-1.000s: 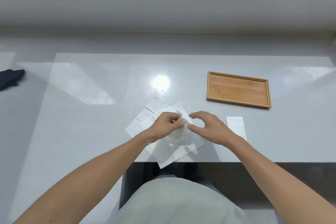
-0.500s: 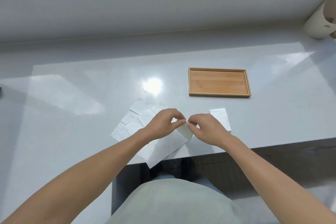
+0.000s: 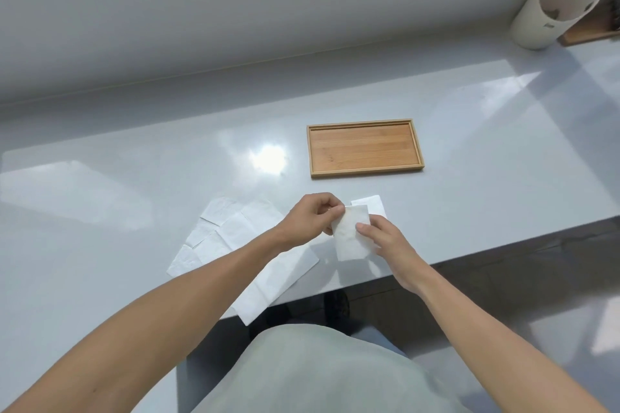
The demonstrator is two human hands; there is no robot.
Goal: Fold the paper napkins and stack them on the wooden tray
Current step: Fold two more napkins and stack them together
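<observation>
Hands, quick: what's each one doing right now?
Left hand: closed, pinching the folded napkin.
Right hand: closed on the same napkin's other edge.

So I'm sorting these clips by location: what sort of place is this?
Probably a plain indoor work desk, not a kitchen: a bare glossy grey table against a wall, a white bin beside it, and only napkins and a wooden tray laid out.

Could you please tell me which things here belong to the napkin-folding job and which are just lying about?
Job:
folded napkin, pinched by left hand and right hand
finished napkin behind it
unfolded napkins
tray, with nothing on it

Lying about:
white cylinder
wooden item beside it
</observation>
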